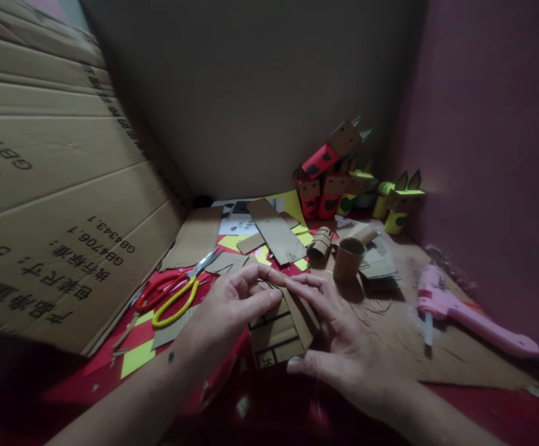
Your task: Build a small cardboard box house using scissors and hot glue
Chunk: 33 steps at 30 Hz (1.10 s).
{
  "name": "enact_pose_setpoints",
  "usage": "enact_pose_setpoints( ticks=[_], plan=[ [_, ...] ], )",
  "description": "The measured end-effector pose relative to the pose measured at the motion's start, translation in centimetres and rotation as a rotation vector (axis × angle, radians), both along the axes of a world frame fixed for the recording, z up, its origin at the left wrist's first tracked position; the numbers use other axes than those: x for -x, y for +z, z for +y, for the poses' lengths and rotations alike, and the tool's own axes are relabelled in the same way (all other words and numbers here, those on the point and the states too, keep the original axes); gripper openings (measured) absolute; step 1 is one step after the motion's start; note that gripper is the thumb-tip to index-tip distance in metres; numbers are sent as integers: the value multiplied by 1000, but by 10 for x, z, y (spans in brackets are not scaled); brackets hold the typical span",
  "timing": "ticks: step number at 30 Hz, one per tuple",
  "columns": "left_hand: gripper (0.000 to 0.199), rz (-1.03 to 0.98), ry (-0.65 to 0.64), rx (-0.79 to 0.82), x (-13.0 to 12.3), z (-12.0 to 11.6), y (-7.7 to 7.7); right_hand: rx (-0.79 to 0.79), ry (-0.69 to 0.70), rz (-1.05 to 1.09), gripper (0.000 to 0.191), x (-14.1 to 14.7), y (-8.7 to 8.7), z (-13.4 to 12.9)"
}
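Red tabletop [469,406] underlies the work, hemmed in on the left by a tall printed carton [65,179]. A brown cardboard sheet [460,365] covers its right part, probably to protect it. Near the middle is a line-marked cardboard piece [274,331]: the left hand [232,294] pinches its upper edge between thumb and fingers, while the right hand [339,328] spans its side, thumb by the near corner, apparently to steady its edges. A pink glue gun [474,318] rests on the sheet, well right. Scissors [197,269] lie beside the left hand; just beyond the right, a short tube [347,260] crowds the space.
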State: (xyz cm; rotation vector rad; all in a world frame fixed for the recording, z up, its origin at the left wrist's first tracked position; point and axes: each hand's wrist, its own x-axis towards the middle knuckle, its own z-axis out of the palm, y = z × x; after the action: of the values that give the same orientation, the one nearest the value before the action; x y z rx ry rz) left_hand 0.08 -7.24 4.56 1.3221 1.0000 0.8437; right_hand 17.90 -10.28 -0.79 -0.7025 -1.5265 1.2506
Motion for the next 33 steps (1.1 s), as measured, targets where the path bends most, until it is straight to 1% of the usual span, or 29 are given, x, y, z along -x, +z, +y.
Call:
enact_pose_setpoints(
  ticks=[4, 8, 15, 19, 23, 25, 29, 33],
  plan=[
    [12, -8, 10, -1, -1, -1, -1, -31, -10, -33, 79, -1, -2, -1],
    [14, 1, 35, -1, -2, 0, -2, -88, -51, -104, 84, -2, -3, -1],
    [18, -13, 42, 6, -3, 0, -4, -154, -85, -142, 81, -2, -5, -1],
    [20, 7, 21, -8, -1, 0, -5, -132, -81, -86, 77, -1, -8, 1],
    [35, 20, -32, -19, 3, 1, -6, -94, -65, -46, 75, 0, -8, 3],
    [38, 9, -45, -12, 4, 2, -6, -78, -55, -34, 74, 0, -8, 3],
    [39, -33, -70, 21, 3, 2, -5, -43, -29, -19, 74, -1, -10, 2],
    [41, -45, -74, 51, 3, 1, -5, 16, 44, 41, 74, -3, -12, 2]
  ],
)
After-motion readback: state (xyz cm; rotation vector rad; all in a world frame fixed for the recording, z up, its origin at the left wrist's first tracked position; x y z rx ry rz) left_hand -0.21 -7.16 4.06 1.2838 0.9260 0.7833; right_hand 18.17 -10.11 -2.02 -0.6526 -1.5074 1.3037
